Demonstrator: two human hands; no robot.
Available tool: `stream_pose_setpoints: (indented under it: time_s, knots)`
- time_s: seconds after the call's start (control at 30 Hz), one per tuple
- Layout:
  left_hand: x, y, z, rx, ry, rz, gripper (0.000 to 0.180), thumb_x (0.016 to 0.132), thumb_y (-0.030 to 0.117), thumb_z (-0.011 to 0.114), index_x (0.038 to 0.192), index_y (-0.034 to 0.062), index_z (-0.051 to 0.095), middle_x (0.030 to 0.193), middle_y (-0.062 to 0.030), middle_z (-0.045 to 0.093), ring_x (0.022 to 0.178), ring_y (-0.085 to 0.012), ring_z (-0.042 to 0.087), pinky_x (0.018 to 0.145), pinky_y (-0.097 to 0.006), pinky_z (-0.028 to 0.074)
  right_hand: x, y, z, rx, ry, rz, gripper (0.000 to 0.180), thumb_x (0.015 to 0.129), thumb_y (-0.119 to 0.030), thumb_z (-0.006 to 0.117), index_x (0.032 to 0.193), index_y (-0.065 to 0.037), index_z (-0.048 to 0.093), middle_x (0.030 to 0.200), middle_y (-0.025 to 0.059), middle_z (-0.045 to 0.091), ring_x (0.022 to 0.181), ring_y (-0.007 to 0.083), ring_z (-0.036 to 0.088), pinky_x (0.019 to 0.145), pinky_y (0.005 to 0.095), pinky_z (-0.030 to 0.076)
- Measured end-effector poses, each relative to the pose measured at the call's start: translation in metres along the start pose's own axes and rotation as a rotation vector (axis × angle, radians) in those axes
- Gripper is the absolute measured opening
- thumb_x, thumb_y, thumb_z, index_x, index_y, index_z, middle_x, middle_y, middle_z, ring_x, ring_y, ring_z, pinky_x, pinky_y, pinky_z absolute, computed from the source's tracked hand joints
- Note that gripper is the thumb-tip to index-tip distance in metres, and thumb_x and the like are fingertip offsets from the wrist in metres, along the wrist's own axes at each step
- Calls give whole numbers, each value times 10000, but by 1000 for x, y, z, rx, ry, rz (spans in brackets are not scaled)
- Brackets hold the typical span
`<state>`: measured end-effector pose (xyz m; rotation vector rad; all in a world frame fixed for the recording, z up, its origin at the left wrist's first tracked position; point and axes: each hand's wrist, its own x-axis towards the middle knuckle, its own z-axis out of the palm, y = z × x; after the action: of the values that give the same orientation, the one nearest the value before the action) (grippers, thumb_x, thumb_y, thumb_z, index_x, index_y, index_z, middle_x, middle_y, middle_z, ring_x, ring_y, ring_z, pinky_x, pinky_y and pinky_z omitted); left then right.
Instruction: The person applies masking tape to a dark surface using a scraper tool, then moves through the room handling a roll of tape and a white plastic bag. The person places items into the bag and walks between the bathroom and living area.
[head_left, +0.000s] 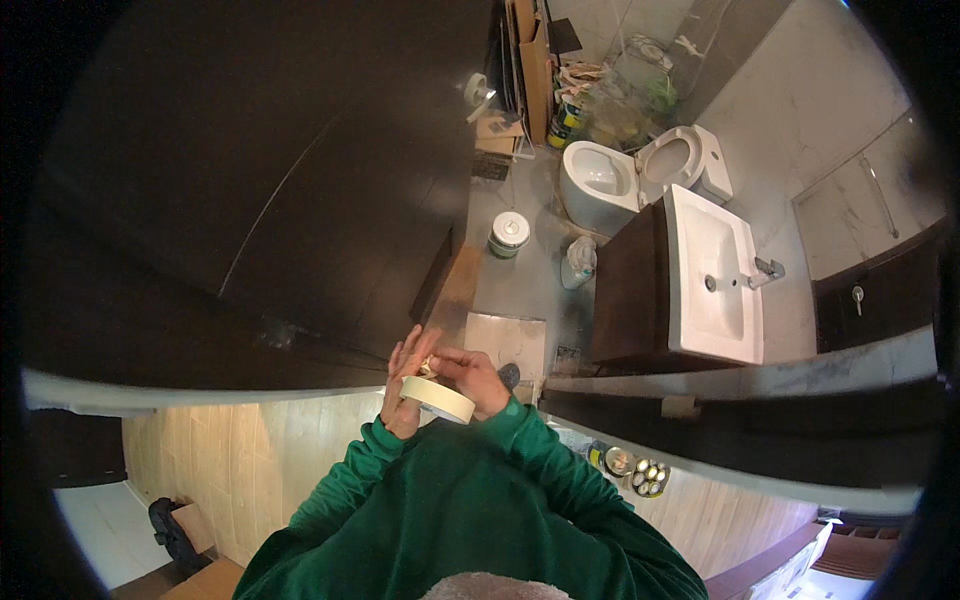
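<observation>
A wide pale-yellow roll of masking tape (437,399) is tilted in front of my hands, close to my chest. Its left end rests against the palm of my left hand (401,388), whose fingers point up, slightly blurred. The left thumb is hidden behind the roll. My right hand (478,380) curls in from the other side, thumb and forefinger pinched at a small crumpled pale scrap (428,368), probably tape, just above the roll. The scrap also touches the left fingers.
A dark door (300,180) fills the left side. Beyond my hands are a white-lidded bucket (510,233), a toilet (603,178) and a sink (700,315) on a brown cabinet. Cardboard (533,75) leans at the back. Cans (650,478) stand behind my right arm.
</observation>
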<state>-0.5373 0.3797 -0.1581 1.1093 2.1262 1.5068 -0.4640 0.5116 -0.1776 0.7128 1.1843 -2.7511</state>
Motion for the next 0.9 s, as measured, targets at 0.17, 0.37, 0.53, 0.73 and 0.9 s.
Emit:
stream_pose_setpoints:
  time_s: [0.17, 0.37, 0.53, 0.73, 0.9]
  knots:
    - [63, 11, 40, -245, 163, -1, 664, 888, 357, 422, 1402, -58, 354, 1429, -210, 411, 1343, -295, 375, 1110, -425, 259, 45, -54, -111, -199, 67, -170, 254, 895, -66, 597, 1132, 17, 635, 953, 91, 675, 780, 162, 653, 687, 276, 539]
    - [116, -6, 62, -523, 336, -217, 490, 883, 268, 380, 1228, -53, 514, 1142, -217, 616, 1009, -272, 628, 873, -381, 496, 88, -114, -266, -231, 643, -369, 241, 867, -115, 651, 1080, -2, 652, 908, 83, 671, 750, 170, 663, 629, 280, 529]
    - [135, -19, 86, -554, 365, -375, 416, 858, 255, 447, 1113, -44, 584, 982, -182, 672, 841, -239, 660, 757, -353, 536, 89, -165, -330, -218, 799, -473, 358, 869, -163, 679, 1147, 44, 592, 886, 109, 662, 692, 176, 651, 596, 287, 528]
    - [184, -46, 124, -543, 372, -445, 340, 825, 193, 492, 1042, -26, 635, 919, -146, 679, 810, -215, 662, 749, -322, 531, 109, -197, -349, -249, 749, -538, 419, 933, -227, 595, 1209, 82, 534, 893, 138, 662, 668, 188, 652, 579, 304, 529]
    - [258, -75, 144, -535, 264, -449, 297, 848, 177, 482, 1018, 18, 667, 981, -86, 673, 886, -191, 645, 811, -305, 495, 135, -238, -364, -387, 714, -556, 328, 991, -280, 494, 1089, 13, 604, 776, 106, 656, 546, 162, 611, 485, 287, 491]
